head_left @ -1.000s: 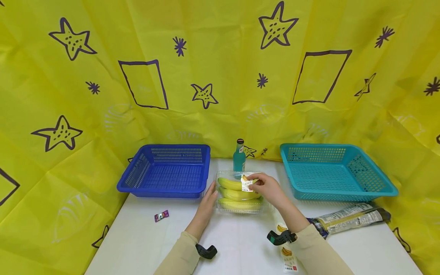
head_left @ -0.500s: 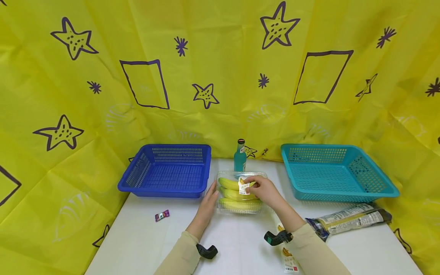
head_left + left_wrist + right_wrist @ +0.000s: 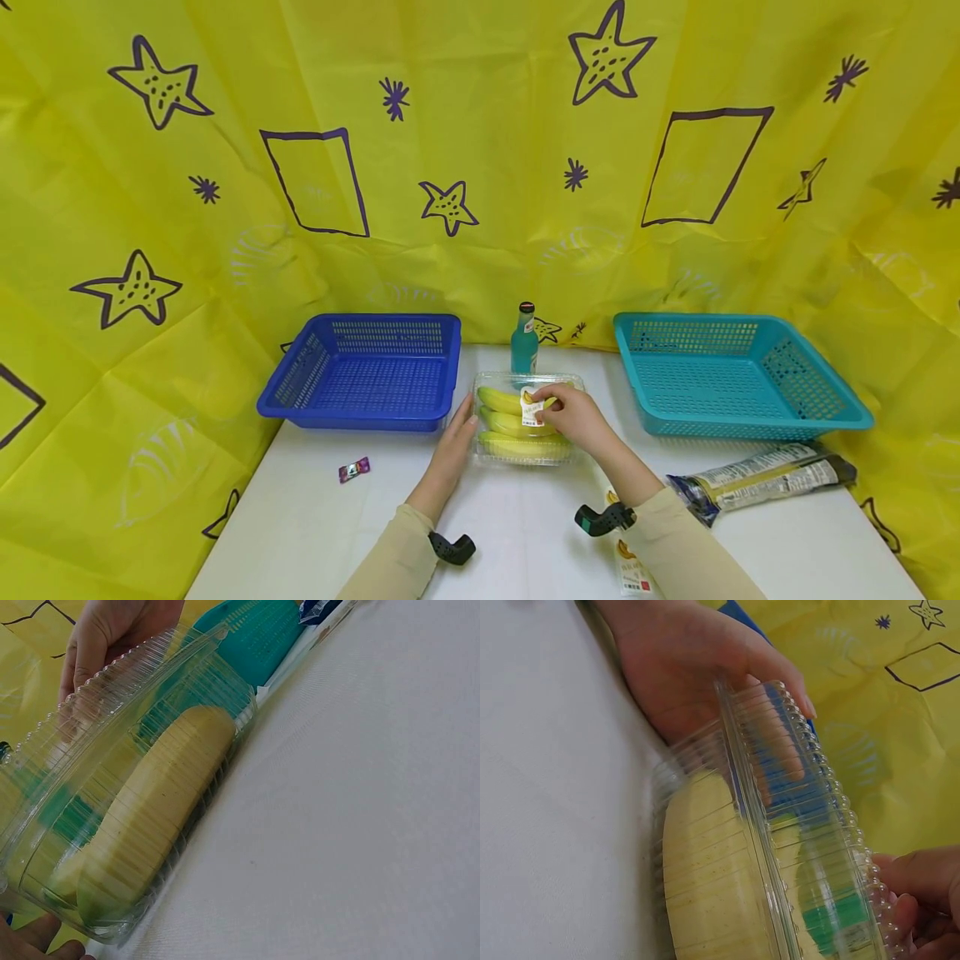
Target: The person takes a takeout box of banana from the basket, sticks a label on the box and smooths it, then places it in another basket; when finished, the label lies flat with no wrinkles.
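A clear plastic clamshell box (image 3: 483,450) with several bananas (image 3: 523,447) inside stands in the middle of the table, its lid down. My left hand (image 3: 453,443) lies along the box's left side, fingers fairly straight against the wall, as the right wrist view also shows of the left hand (image 3: 697,671). Over the lid, my right hand (image 3: 576,417) pinches a small white sticker (image 3: 531,408) printed with bananas between thumb and index finger. The sticker lies close on the lid's top. In the left wrist view, the lid partly covers the fingers of the right hand (image 3: 109,641).
A blue basket (image 3: 360,421) stands back left, a teal basket (image 3: 757,425) back right. Behind the box is a teal bottle (image 3: 524,346). A small purple wrapped candy (image 3: 354,470) lies left; a long dark packet (image 3: 765,483) lies right. More banana stickers (image 3: 634,575) lie beneath the right forearm.
My right hand has shifted slightly left and brought the sticker with it over the lid; in the last half second it barely moves. My left hand has stayed at the box's side.
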Motion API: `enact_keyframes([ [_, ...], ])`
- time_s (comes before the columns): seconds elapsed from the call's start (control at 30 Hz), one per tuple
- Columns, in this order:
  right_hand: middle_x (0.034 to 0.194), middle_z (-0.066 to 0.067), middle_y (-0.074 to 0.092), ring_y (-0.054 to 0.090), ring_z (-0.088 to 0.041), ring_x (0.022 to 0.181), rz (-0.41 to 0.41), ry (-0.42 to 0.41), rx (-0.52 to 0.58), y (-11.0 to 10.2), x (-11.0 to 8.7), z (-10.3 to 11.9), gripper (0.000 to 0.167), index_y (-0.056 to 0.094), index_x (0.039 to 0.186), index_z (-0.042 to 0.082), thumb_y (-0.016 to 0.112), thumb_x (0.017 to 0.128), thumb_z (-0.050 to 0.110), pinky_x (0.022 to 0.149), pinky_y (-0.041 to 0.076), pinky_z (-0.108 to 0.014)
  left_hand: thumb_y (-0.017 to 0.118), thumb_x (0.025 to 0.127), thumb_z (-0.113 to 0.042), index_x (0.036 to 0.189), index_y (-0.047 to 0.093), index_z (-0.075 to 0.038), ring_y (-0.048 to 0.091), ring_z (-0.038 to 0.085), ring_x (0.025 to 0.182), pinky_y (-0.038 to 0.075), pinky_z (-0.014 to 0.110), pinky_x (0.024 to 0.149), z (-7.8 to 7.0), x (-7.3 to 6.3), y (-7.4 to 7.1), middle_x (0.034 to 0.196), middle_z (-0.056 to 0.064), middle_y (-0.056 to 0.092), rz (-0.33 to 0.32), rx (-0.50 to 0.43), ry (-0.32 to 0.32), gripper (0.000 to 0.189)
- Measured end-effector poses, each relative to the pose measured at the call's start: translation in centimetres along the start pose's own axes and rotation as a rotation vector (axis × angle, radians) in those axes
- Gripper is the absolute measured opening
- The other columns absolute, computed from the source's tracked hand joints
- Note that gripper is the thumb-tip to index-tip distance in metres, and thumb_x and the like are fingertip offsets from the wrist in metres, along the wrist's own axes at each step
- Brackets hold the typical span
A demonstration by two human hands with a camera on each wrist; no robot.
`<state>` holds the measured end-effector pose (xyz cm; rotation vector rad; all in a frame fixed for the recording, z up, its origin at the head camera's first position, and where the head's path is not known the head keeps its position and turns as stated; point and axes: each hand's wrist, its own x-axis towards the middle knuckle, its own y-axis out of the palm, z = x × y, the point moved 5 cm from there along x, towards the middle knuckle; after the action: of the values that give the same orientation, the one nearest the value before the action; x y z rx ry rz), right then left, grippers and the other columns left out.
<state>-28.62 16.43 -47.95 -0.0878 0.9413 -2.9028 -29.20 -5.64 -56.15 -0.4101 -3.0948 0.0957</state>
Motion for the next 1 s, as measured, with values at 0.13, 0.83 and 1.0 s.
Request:
enact_keyframes([
  [0.13,0.108,-0.007,0.066,0.061,-0.014,0.076,-0.006,-0.009,-0.019,0.0,0.0,0.1,0.02,0.073,0.107,0.013,0.073,0.087,0.009,0.06,0.05,-0.027,0.039,0.108,-0.03,0.16,0.019,-0.017,0.007,0.032,0.154,0.007,0.054,0.125,0.0,0.1,0.0,0.166,0.009,0.015,0.007,-0.003,-0.01,0.057],
  [0.83,0.113,-0.006,0.066,0.06,-0.014,0.082,-0.011,-0.06,-0.124,0.6,0.0,0.6,0.024,0.072,0.108,0.011,0.074,0.085,0.004,0.066,0.051,-0.026,0.039,0.107,-0.031,0.159,0.022,-0.019,0.01,0.031,0.154,0.009,0.054,0.125,-3.1,-1.7,0.3,0.166,0.007,0.019,-0.004,0.023,-0.016,0.056],
  [1.0,0.114,-0.006,0.066,0.06,-0.015,0.083,-0.006,-0.057,-0.15,0.7,0.3,0.6,0.024,0.073,0.108,0.011,0.074,0.085,0.004,0.069,0.052,-0.027,0.038,0.108,-0.029,0.159,0.022,-0.016,0.011,0.032,0.154,0.01,0.054,0.125,-2.5,-1.2,0.2,0.165,0.008,0.019,-0.008,0.044,-0.023,0.055],
])
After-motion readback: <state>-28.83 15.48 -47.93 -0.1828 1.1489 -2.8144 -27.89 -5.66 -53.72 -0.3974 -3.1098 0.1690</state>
